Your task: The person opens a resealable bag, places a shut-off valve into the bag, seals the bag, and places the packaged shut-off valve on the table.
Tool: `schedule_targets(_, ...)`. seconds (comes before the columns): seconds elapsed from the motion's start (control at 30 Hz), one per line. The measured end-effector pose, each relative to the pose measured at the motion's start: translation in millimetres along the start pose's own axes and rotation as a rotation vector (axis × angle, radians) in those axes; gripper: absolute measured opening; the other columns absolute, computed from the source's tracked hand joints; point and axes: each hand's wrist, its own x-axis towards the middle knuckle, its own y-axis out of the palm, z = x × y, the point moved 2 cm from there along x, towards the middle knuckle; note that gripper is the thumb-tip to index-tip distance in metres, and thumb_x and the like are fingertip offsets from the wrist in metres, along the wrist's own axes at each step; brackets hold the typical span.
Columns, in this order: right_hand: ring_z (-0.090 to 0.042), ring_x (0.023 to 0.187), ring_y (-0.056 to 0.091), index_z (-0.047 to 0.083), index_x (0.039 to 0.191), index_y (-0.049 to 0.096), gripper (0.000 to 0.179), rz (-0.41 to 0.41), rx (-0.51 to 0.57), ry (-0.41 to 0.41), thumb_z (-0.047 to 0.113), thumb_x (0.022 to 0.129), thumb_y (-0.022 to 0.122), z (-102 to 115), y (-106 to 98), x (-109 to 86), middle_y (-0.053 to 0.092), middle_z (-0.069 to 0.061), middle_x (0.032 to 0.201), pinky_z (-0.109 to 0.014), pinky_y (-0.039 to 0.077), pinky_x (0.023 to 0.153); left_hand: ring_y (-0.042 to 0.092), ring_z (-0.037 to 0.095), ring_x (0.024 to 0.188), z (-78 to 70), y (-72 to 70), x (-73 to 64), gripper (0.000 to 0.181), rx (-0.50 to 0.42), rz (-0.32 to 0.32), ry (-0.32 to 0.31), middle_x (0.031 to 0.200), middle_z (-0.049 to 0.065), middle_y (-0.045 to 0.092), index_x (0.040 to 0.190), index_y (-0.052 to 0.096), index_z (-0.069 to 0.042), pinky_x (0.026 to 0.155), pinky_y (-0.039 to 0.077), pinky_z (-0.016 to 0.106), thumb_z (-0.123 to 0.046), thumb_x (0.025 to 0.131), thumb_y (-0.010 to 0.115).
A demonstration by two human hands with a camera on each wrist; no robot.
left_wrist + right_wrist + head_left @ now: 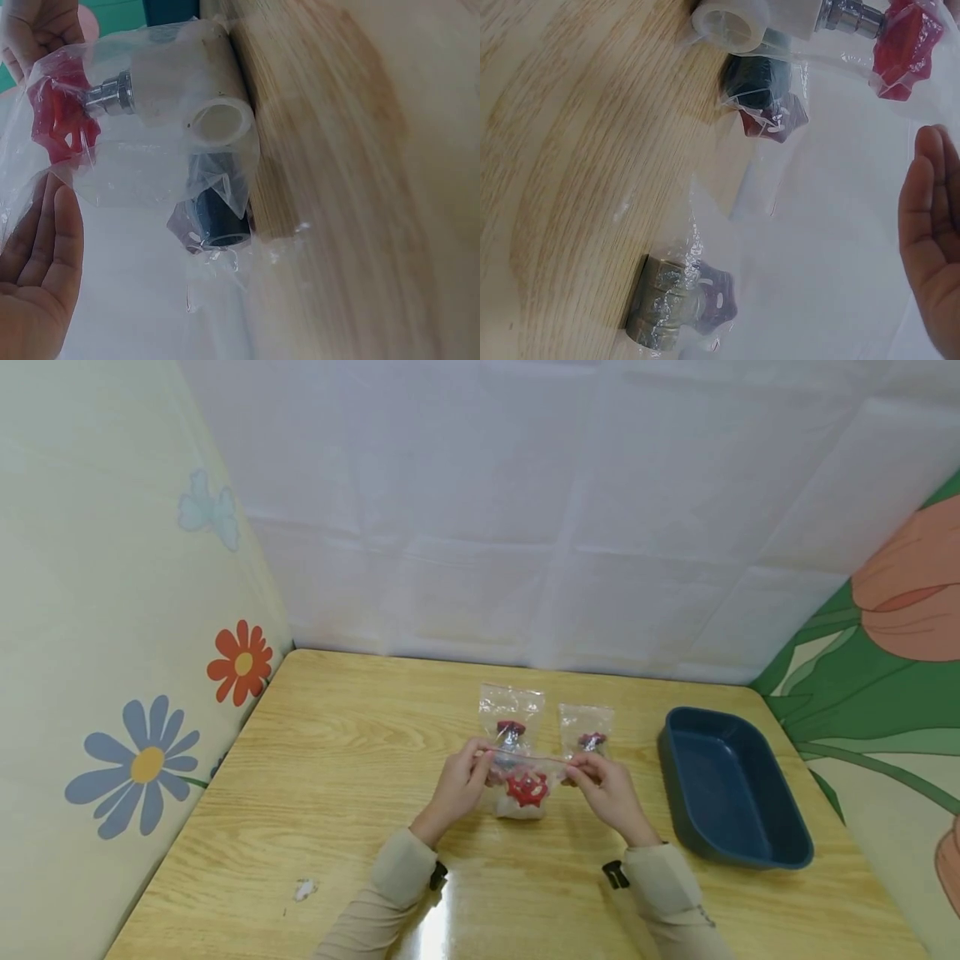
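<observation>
Both hands pinch the top edge of a clear zip bag point(557, 767), stretched between them above the wooden table. Inside the bag is a white plastic valve point(169, 82) with a red handwheel point(527, 788) and a silvery metal stem. My left hand point(460, 781) grips the bag's left corner, my right hand point(609, 795) its right corner. In the left wrist view, the valve's white body sits down at the tabletop. Just behind stands a bagged dark grey valve point(754, 81) with a red handwheel. Farther right is a bagged brass valve point(664, 300), its handwheel reddish.
A dark blue plastic basin point(723, 802) stands on the table's right side. White cloth point(525, 527) hangs behind the far edge, with flower-printed panels to either side. A small white patch point(305, 889) marks the tabletop point(337, 760) at the front left.
</observation>
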Motion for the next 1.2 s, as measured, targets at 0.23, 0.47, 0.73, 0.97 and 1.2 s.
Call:
schedule_targets(0.23,-0.032,0.072,0.063,-0.007,0.086,0.060,0.006,0.042,0.067,0.079,-0.003,0.087,0.056,11,-3,-0.7,0.066,-0.018,0.079,-0.025,0.052,0.064,0.059,0.042,0.064,-0.6,-2.1,-1.0,0.011,-0.036,0.033,-0.023,0.074,0.025,0.062,0.096,0.047,0.011,0.059,0.052,0.045,0.005,0.093,0.039)
schedule_targets(0.47,-0.033,0.071,0.062,-0.011,0.085,0.058,0.007,0.058,0.061,0.078,-0.006,0.087,0.053,37,-7,-2.1,0.064,-0.022,0.078,-0.025,0.052,0.064,0.058,0.047,0.064,0.9,-2.5,-1.2,0.010,-0.079,0.027,-0.039,0.073,0.029,0.061,0.094,0.047,0.013,0.060,0.050,0.050,0.007,0.093,0.039)
schedule_targets(0.73,-0.024,0.068,0.063,-0.010,0.084,0.057,0.007,0.064,0.051,0.074,-0.007,0.087,0.052,25,-5,-0.9,0.064,-0.021,0.076,-0.033,0.053,0.065,0.057,0.044,0.059,2.4,-2.5,-1.2,0.008,-0.091,-0.009,-0.053,0.070,0.029,0.061,0.092,0.048,0.014,0.055,0.050,0.049,0.009,0.090,0.042)
schedule_targets(0.97,-0.018,0.069,0.062,-0.005,0.086,0.058,0.006,0.058,0.045,0.078,-0.003,0.088,0.053,1,0,0.7,0.065,-0.014,0.077,-0.040,0.053,0.066,0.056,0.043,0.057,1.9,-3.1,-1.1,0.008,-0.084,-0.035,-0.074,0.070,0.028,0.061,0.090,0.050,0.016,0.054,0.049,0.049,0.010,0.089,0.045)
schedule_targets(1.2,-0.018,0.068,0.062,-0.004,0.085,0.058,0.005,0.045,0.021,0.042,-0.004,0.088,0.053,1,1,0.3,0.065,-0.013,0.076,-0.033,0.053,0.064,0.056,0.036,0.054,-1.9,-3.5,-1.0,0.006,-0.041,-0.061,-0.053,0.068,0.026,0.062,0.086,0.051,0.014,0.050,0.048,0.025,0.010,0.088,0.047)
